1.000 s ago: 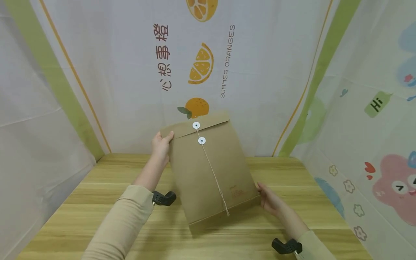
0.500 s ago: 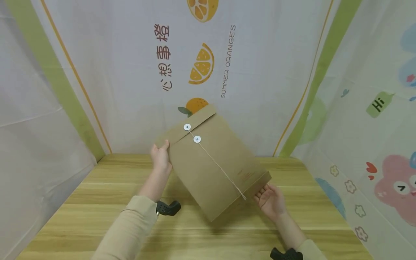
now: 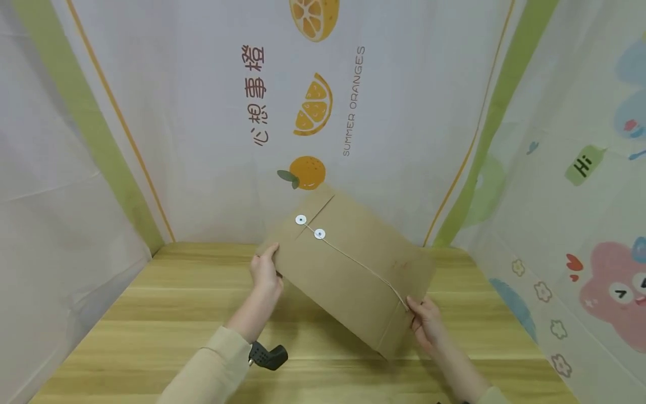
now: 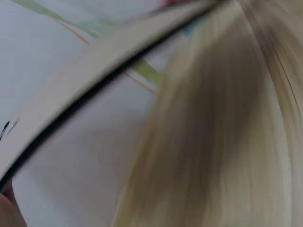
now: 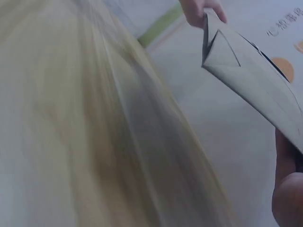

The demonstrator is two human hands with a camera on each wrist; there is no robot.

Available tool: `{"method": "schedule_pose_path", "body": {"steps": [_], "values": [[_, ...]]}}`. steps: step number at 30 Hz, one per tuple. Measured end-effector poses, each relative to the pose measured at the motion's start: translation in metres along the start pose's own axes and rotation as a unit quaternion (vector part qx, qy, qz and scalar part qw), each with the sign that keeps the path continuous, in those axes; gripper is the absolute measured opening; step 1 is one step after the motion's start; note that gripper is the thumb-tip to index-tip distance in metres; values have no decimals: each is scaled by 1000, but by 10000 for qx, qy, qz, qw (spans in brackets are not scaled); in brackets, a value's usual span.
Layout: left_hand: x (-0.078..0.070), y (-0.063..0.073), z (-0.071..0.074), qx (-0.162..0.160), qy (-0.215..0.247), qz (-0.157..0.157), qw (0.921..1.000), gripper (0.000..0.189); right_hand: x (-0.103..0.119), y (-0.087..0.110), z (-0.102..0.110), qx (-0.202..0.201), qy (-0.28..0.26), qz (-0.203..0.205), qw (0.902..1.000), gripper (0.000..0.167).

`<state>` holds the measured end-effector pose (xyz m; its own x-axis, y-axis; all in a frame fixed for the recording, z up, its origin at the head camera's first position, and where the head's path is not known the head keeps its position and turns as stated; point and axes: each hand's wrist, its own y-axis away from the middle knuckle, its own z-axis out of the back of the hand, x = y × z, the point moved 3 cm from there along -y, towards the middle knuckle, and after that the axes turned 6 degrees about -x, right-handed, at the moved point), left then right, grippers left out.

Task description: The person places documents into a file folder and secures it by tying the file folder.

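A brown kraft string-tie document envelope (image 3: 348,264) is held tilted above the table in the head view, flap end at upper left, bottom end at lower right. Two white button discs (image 3: 319,234) join its flap and body, with a thin string (image 3: 360,264) running down from them. My left hand (image 3: 264,272) grips the flap-end corner, thumb on the front face. At the bottom end my right hand (image 3: 428,322) pinches the edge, its thumb beside the string's loose end; whether it holds the string, I cannot tell. The right wrist view shows the envelope (image 5: 251,71) edge-on between both hands.
A light wooden table (image 3: 176,314) lies beneath. White printed cloth (image 3: 212,168) hangs behind it and along both sides. A black wrist-camera mount (image 3: 269,356) sticks out by the left sleeve. The table looks motion-blurred in both wrist views.
The envelope has turned further counterclockwise, its bottom end swinging right. My right hand left the lower corner, lay open by the bottom end, and now pinches that edge. My left hand keeps its grip.
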<state>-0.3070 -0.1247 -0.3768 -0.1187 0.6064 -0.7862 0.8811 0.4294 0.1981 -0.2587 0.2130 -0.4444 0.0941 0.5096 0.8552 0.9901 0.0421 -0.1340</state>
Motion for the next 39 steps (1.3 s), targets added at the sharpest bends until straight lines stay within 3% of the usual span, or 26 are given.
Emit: {"method": "schedule_pose_path", "body": {"steps": [2, 4, 8, 10, 14, 17, 21, 23, 26, 29, 32, 39], "values": [[2, -1, 4, 343, -385, -34, 9987, 28, 9, -1, 9, -10, 14, -1, 10000, 26], [3, -3, 9, 677, -858, -69, 9940, 23, 20, -3, 19, 10, 150, -38, 9999, 22], [6, -6, 20, 1305, -2015, -17, 9707, 25, 43, -9, 34, 133, 848, -192, 9961, 18], [8, -7, 25, 1591, -2548, 93, 9538, 26, 54, -13, 40, 312, 1336, -268, 9902, 18], [15, -5, 33, 2361, -3366, 242, 9113, 21, 68, -20, 49, 684, 2093, -489, 9742, 17], [23, 1, 37, 2918, -3815, 257, 8767, 16, 72, -25, 58, 905, 2269, -744, 9668, 19], [35, 11, 40, 3335, -4200, 274, 8436, 15, 74, -30, 72, 921, 2833, -1004, 9493, 23], [42, 16, 40, 3405, -4346, 310, 8332, 14, 75, -33, 78, 857, 3225, -1081, 9365, 35], [52, 22, 41, 3450, -4535, 280, 8213, 13, 74, -36, 86, 943, 3412, -1177, 9278, 51], [61, 27, 40, 3389, -4662, 166, 8171, 14, 71, -39, 94, 1043, 3587, -1152, 9204, 46], [70, 30, 38, 3321, -4830, -2, 8102, 16, 67, -42, 103, 974, 3842, -1115, 9113, 21], [90, 29, 31, 3212, -5372, -324, 7792, 26, 54, -45, 127, 386, 4459, -1297, 8848, 38]]}}
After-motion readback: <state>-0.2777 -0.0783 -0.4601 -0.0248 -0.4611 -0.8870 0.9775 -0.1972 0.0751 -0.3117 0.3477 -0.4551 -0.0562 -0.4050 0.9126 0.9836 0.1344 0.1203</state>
